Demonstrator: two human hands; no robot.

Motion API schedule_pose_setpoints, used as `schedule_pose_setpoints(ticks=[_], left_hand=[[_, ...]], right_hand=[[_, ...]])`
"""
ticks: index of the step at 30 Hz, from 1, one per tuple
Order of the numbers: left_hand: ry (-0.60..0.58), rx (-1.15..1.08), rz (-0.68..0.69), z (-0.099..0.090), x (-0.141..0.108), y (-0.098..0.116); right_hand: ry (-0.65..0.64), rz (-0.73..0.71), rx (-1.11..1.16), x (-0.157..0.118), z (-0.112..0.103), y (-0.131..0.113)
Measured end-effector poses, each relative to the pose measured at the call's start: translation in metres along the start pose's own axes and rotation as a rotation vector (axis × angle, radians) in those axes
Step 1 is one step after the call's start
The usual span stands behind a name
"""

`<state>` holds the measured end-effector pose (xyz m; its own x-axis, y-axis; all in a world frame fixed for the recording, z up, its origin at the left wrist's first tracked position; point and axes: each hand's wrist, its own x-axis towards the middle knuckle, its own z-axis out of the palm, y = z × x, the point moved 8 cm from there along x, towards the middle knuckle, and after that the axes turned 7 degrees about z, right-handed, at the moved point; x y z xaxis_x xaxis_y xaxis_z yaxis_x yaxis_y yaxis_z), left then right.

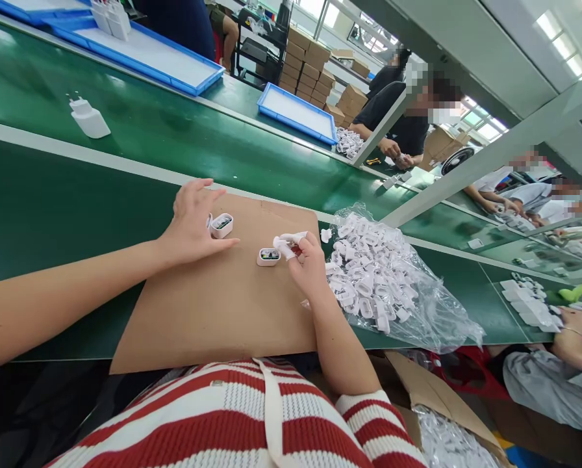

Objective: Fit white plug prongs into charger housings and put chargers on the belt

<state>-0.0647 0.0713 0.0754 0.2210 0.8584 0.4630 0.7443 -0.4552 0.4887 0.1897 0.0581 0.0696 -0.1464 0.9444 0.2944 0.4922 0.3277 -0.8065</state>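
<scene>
My left hand (pixel 193 224) has its fingers spread beside a white oval housing (pixel 222 225) with circuitry inside; another white piece shows partly behind it. My right hand (pixel 303 260), with white covers on some fingertips, is closed in a pinch near a second open housing (pixel 269 257). What the pinch holds, if anything, is too small to tell. Both housings rest on a brown cardboard sheet (pixel 232 305). Right of it, a clear plastic bag (pixel 432 305) spreads under a heap of white plastic parts (pixel 369 270). One loose white part (pixel 325 235) lies near the sheet's right edge.
A green belt (pixel 174 153) runs beyond the cardboard, carrying a white plug adapter (pixel 90 118). Blue trays (pixel 298 114) stand behind it. A slanted metal post (pixel 486 162) crosses at the right. Other people work across the belt and at the right edge, near white boxes (pixel 527 302).
</scene>
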Motion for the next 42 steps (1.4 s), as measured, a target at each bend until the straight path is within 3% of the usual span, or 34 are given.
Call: schedule_pose_setpoints(ticks=[2, 4, 7, 10, 15, 22, 32, 42], left_hand=[[0.030, -0.039, 0.095, 0.003, -0.009, 0.029], [-0.077, -0.186, 0.082, 0.027, -0.018, 0.046], [-0.226, -0.367, -0.011, 0.068, -0.027, 0.051], [-0.246, -0.449, 0.003, 0.089, -0.027, 0.051], [-0.220, -0.507, 0.014, 0.090, -0.024, 0.048], [-0.251, -0.525, -0.015, 0.091, -0.025, 0.047], [-0.254, -0.530, -0.002, 0.093, -0.026, 0.045], [-0.284, -0.541, -0.008, 0.090, -0.024, 0.047]], right_hand=[[-0.011, -0.037, -0.101, -0.001, 0.002, -0.001], [-0.012, -0.085, -0.201, -0.003, 0.003, -0.005], [-0.060, -0.161, -0.361, -0.006, 0.011, -0.014], [-0.135, -0.234, -0.524, -0.010, 0.022, -0.026], [-0.210, -0.273, -0.656, -0.012, 0.036, -0.035], [-0.127, -0.261, -0.594, -0.009, 0.025, -0.037], [-0.239, -0.259, -0.724, -0.003, 0.038, -0.032], [-0.121, -0.299, -0.705, -0.010, 0.024, -0.036]])
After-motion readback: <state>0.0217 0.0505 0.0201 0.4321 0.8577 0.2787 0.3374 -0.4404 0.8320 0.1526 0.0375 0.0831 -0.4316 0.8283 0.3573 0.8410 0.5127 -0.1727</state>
